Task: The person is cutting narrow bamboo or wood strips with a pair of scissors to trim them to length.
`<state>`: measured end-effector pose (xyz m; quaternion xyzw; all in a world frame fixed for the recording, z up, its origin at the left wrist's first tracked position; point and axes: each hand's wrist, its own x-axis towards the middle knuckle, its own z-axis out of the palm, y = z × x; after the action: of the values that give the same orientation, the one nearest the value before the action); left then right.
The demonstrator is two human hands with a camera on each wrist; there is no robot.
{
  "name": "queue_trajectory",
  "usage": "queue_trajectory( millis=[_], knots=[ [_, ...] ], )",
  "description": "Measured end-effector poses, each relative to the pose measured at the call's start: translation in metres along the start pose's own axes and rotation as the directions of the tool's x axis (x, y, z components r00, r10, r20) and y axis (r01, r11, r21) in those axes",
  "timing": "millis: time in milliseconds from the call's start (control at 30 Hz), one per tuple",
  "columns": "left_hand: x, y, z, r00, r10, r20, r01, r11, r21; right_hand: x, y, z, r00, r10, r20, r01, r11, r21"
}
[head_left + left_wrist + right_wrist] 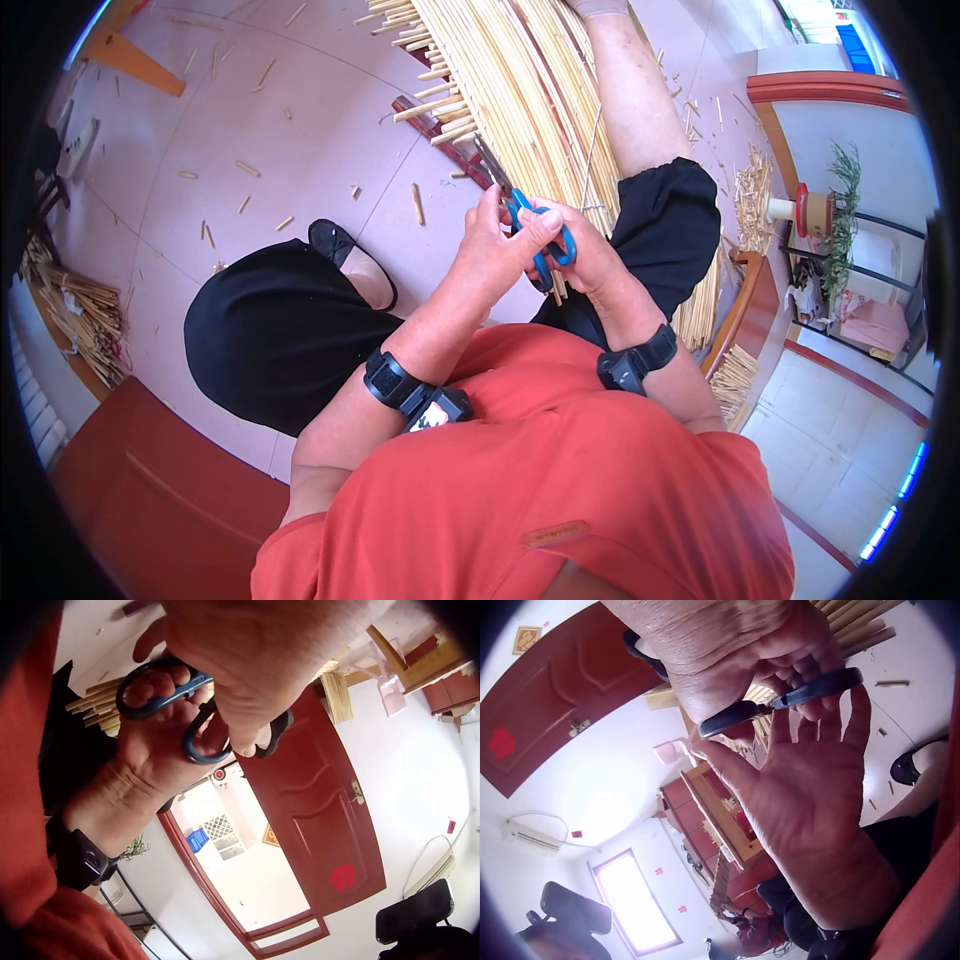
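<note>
In front of the chest my two hands meet at a pair of scissors [520,225] with blue handle loops and dark blades, whose tips point toward the stalks. My right hand [590,250] has its fingers curled at one loop, as the left wrist view shows. My left hand [810,787] holds the handles from the other side, its thumb at one loop and its fingers reaching over the other; the fingertips are partly hidden. Just beyond lies a sheet of pale reed stalks [530,100], laid side by side with uneven ends and a thin cord across it, along the right leg.
Cut stalk pieces [247,168] litter the tiled floor. A bundle of stalks [75,315] lies at far left. Behind on the left is a red-brown wooden panel [150,490]. A dark-framed shelf rack [870,290] stands at right, with a spool [815,209] beside it.
</note>
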<state>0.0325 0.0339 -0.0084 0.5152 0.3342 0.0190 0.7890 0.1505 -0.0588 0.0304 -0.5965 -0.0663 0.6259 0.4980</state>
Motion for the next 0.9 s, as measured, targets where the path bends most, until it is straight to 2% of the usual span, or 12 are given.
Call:
queue_trajectory(
  millis=[33, 100, 167, 233, 333, 500, 567, 667, 733, 800, 867, 900],
  knots=[
    [-0.001, 0.001, 0.001, 1.0, -0.011, -0.005, 0.011, 0.997, 0.076, 0.0, 0.001, 0.001, 0.999, -0.042, -0.029, 0.042, 0.999, 0.0],
    [-0.005, 0.005, 0.006, 1.0, -0.004, -0.026, 0.005, 0.999, 0.039, 0.001, 0.004, 0.0, 0.995, -0.083, -0.058, 0.083, 0.997, -0.001],
    [-0.005, 0.006, 0.006, 0.999, 0.001, -0.049, -0.001, 1.0, 0.003, 0.006, 0.009, -0.003, 0.992, -0.127, 0.001, 0.127, 0.991, -0.049],
    [-0.003, 0.005, 0.004, 1.0, -0.001, -0.008, 0.002, 0.995, 0.1, 0.005, 0.007, 0.002, 0.992, -0.122, -0.015, 0.12, 0.989, -0.087],
    [-0.006, 0.016, 0.003, 0.998, 0.022, 0.064, -0.028, 0.995, 0.093, 0.005, 0.007, 0.002, 0.993, -0.119, -0.011, 0.117, 0.985, -0.128],
    [-0.007, 0.013, 0.008, 1.0, 0.029, 0.012, -0.03, 0.991, 0.131, 0.005, 0.007, 0.001, 0.994, -0.105, 0.008, 0.105, 0.98, -0.167],
    [-0.005, 0.012, 0.007, 0.999, 0.032, -0.018, -0.029, 0.988, 0.154, 0.004, 0.007, 0.001, 0.994, -0.105, 0.004, 0.105, 0.988, -0.112],
    [-0.002, 0.01, 0.006, 0.998, 0.04, 0.04, -0.044, 0.993, 0.111, 0.007, 0.009, 0.002, 0.994, -0.111, 0.002, 0.111, 0.99, -0.083],
    [-0.001, 0.008, 0.009, 0.986, 0.153, -0.066, -0.146, 0.984, 0.102, 0.011, 0.015, 0.0, 0.99, -0.14, -0.014, 0.138, 0.984, -0.116],
    [-0.004, 0.01, 0.009, 0.985, 0.153, -0.073, -0.149, 0.987, 0.069, 0.01, 0.014, 0.003, 0.985, -0.171, -0.028, 0.165, 0.975, -0.15],
    [-0.005, 0.01, 0.008, 0.985, 0.155, -0.08, -0.153, 0.988, 0.036, 0.003, 0.005, 0.01, 0.99, -0.14, -0.002, 0.138, 0.978, -0.156],
    [-0.005, 0.009, 0.007, 0.99, 0.138, -0.029, -0.139, 0.99, -0.033, 0.003, 0.006, 0.011, 0.99, -0.143, -0.003, 0.14, 0.978, -0.156]
  ],
)
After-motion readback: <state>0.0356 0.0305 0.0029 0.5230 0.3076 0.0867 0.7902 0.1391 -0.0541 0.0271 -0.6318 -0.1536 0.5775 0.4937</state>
